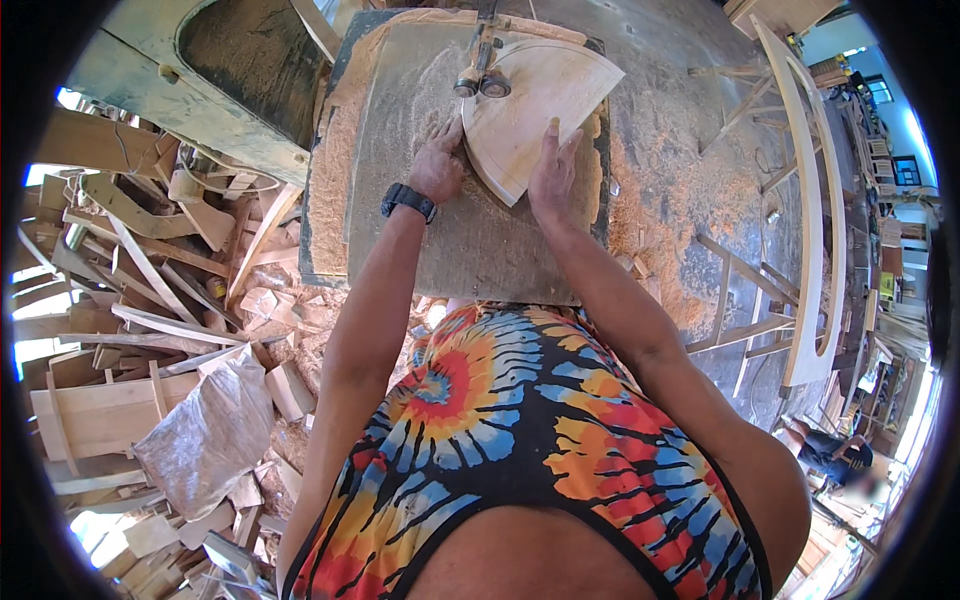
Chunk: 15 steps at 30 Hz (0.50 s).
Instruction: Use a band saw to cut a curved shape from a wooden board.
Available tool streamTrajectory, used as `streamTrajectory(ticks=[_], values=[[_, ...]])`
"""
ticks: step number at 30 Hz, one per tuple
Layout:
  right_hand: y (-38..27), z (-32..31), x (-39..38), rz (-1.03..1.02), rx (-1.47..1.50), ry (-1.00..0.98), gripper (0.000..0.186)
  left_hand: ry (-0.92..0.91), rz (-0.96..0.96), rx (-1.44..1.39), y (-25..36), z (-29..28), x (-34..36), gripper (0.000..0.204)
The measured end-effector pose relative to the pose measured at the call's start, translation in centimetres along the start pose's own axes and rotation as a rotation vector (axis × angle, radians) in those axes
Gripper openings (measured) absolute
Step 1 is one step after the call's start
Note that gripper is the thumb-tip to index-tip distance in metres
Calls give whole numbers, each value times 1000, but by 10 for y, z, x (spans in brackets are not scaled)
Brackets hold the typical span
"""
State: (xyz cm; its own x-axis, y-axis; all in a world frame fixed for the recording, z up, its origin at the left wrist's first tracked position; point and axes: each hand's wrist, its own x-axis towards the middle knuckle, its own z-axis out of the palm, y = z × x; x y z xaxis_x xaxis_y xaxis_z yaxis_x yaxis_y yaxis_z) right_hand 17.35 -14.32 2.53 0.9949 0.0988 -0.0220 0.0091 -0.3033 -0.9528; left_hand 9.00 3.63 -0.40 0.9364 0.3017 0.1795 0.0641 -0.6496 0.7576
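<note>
A pale wooden board [540, 95], cut in a curved wedge shape, lies flat on the bandsaw table [400, 100]. At its far left part stands the bandsaw's blade guide [482, 82], with round rollers just above the wood. My left hand [438, 165], with a dark watch on the wrist, rests on the table with its fingers stretched toward the board's left curved edge. Against the near right edge lies my right hand [554, 170], fingers extended and partly over the wood. The blade itself is too small to make out.
Sawdust covers the table's borders and the floor [660, 220]. The machine's pale column [190, 75] rises at far left. Wood offcuts [150, 250] and a plastic sheet [210, 430] are heaped at left. A long wooden frame [810, 220] stands at right; a person [835, 450] sits beyond.
</note>
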Motion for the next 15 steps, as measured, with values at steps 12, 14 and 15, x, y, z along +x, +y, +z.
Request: streamTrajectory(ticks=[12,14,15], values=[[-2,-44,83,-176,-159,-28,90,-13,-190,15,16,6,-29,87],[1,-56,132,-222,-309,48,91,8,-110,-86,29,8,-47,87],[5,-63,163,-323,-431,38,90,7,-107,-88,38,8,-52,87]])
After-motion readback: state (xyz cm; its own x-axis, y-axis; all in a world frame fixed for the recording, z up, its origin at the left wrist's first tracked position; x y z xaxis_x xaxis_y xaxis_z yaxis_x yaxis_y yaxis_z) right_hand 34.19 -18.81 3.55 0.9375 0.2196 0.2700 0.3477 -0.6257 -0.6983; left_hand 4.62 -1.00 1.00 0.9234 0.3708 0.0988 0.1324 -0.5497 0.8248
